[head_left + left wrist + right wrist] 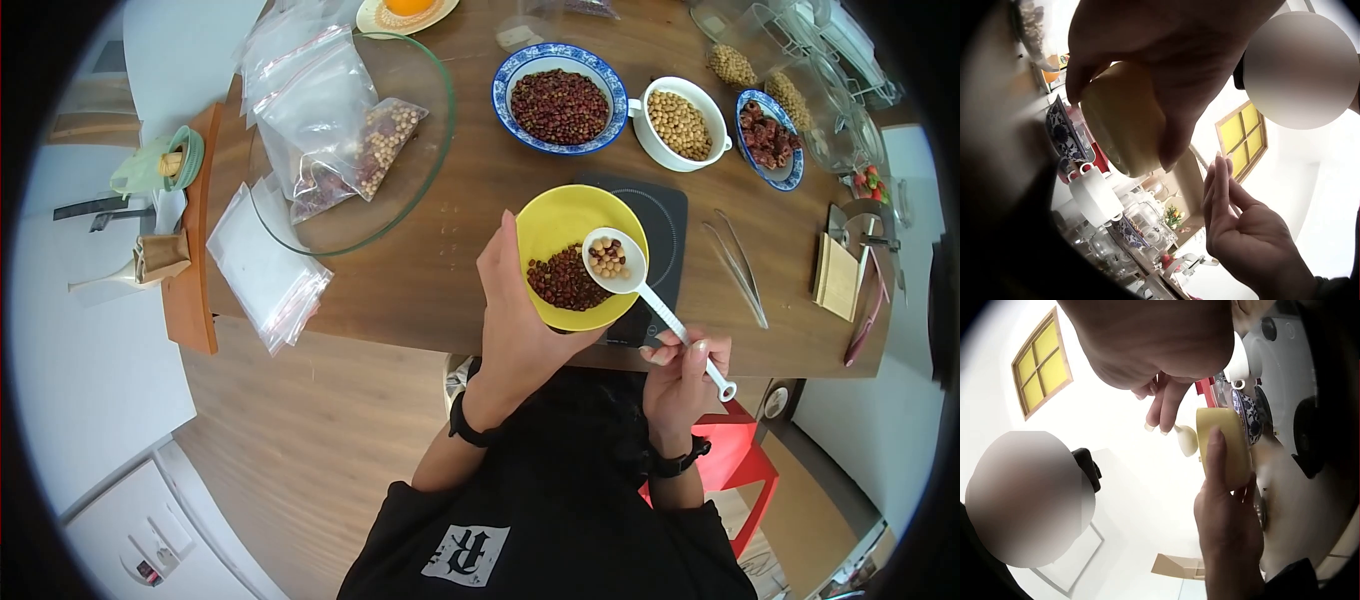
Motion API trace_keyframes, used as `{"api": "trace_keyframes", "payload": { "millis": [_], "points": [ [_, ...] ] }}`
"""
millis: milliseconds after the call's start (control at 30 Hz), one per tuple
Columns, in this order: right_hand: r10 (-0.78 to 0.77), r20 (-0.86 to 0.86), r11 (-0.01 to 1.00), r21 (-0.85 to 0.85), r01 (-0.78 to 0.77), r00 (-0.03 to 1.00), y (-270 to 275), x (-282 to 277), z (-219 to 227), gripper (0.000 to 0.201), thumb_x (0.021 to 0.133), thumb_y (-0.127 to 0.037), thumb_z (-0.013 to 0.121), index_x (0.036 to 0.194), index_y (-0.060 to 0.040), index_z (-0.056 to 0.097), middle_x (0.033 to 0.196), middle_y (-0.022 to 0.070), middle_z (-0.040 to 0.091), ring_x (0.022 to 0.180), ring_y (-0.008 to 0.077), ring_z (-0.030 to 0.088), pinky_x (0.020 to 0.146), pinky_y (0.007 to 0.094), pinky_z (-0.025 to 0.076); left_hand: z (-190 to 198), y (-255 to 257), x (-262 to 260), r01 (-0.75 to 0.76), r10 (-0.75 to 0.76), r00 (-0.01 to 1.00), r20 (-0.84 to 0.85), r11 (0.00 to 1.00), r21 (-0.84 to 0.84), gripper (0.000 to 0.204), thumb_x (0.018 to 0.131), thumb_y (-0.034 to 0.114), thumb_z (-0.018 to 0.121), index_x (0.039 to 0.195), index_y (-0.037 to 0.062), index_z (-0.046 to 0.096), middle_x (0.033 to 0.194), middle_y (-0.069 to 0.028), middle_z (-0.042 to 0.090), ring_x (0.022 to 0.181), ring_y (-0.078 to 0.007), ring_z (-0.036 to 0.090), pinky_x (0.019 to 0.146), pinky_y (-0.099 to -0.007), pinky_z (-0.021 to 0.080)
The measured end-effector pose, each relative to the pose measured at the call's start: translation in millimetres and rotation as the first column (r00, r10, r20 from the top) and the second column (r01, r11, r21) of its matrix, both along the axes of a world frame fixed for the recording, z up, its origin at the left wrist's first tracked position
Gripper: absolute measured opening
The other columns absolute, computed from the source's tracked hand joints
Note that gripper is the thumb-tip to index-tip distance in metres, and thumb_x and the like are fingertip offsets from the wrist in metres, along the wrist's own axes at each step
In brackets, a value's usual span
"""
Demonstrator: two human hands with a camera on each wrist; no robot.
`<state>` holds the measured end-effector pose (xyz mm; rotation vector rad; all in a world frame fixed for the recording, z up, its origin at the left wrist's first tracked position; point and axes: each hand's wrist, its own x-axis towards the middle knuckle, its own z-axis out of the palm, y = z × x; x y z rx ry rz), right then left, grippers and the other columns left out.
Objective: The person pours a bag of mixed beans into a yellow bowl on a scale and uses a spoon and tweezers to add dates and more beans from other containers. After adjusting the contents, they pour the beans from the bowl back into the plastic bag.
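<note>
My left hand (pixel 522 315) grips a yellow bowl (pixel 585 203) by its side, thumb along the outer wall. The left wrist view shows the same bowl (pixel 1119 119) from outside, between thumb and fingers. Small dark red-brown beans (pixel 560 284) lie in it. My right hand (pixel 683 385) pinches the handle of a white long-handled spoon (pixel 662 310). Several pale round beans (pixel 608 258) sit in the spoon's head, which is over the yellow bowl's right side. In the right wrist view the spoon's head (pixel 1187 441) is beside the bowl.
Behind stand a blue-patterned bowl (pixel 612 78) of dark red beans, a white two-handled bowl (pixel 652 138) of pale beans and a small dish (pixel 752 152) of dried red fruit. Tongs (pixel 748 275) lie right of a black hot plate (pixel 665 215). Left, a glass dish (pixel 445 130) holds zip bags (pixel 318 85).
</note>
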<state>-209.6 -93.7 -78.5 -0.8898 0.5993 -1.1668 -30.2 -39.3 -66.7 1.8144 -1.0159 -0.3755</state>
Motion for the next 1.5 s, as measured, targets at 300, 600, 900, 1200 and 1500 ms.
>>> {"api": "trace_keyframes", "payload": {
  "millis": [300,600,900,1200,1500],
  "points": [
    [0.030,-0.046,1.000,-0.007,-0.030,0.998,-5.5,-15.2,-8.2,0.019,0.107,-0.016,0.046,0.105,0.0027,0.050,0.099,0.0257,0.064,0.079,0.0276,0.073,0.077,0.0468,0.066,-30.6,-2.6,-2.0,0.106,-0.109,0.993,0.033,0.991,0.085,0.130,0.063,0.026,0.097,0.154,-0.0062,0.010,0.147,-0.0270,0.033,0.137,-0.0422,0.035,0.107,-0.0492,0.042],
    [0.037,-0.013,0.998,0.042,-0.036,0.999,2.2,-29.1,-14.2,0.031,0.105,-0.024,0.048,0.114,0.0054,0.049,0.102,0.0323,0.066,0.081,0.0351,0.073,0.079,0.0511,0.062,1.3,5.5,-1.1,0.053,-0.135,0.944,0.300,0.962,0.266,0.129,0.064,0.030,0.096,0.155,-0.0039,0.012,0.147,-0.0244,0.034,0.136,-0.0414,0.035,0.114,-0.0500,0.032],
    [0.159,0.022,0.985,-0.072,-0.157,0.987,13.8,-13.3,-5.8,0.027,0.104,-0.023,0.053,0.114,0.0012,0.050,0.103,0.0270,0.066,0.076,0.0276,0.066,0.068,0.0386,0.058,48.2,27.8,-37.3,0.343,-0.183,0.686,-0.704,0.935,0.091,0.030,0.107,0.015,0.050,0.133,-0.0002,0.054,0.077,0.0021,0.057,0.065,-0.0025,0.048,0.060,-0.0188,0.039],
    [0.256,-0.043,0.964,-0.066,-0.259,0.966,11.5,-16.3,-8.1,0.025,0.105,-0.021,0.053,0.120,-0.0013,0.053,0.109,0.0193,0.065,0.087,0.0238,0.065,0.070,0.0354,0.056,41.1,6.2,-48.7,0.321,-0.167,0.465,-0.870,0.947,-0.010,0.035,0.109,0.026,0.046,0.119,0.0001,0.069,0.074,0.0051,0.058,0.057,0.0009,0.040,0.052,-0.0174,0.031],
    [-0.362,-0.860,0.800,-0.485,-0.353,0.360,-70.0,-94.5,6.2,0.045,0.079,-0.009,0.083,0.119,-0.0031,0.063,0.102,0.0121,0.066,0.088,0.0255,0.064,0.079,0.0360,0.054,35.6,15.1,-27.6,0.255,-0.094,0.500,-0.861,0.966,0.042,0.034,0.109,0.026,0.047,0.108,0.0001,0.070,0.059,0.0061,0.046,0.052,0.0007,0.038,0.050,-0.0189,0.028]
  ]
}}
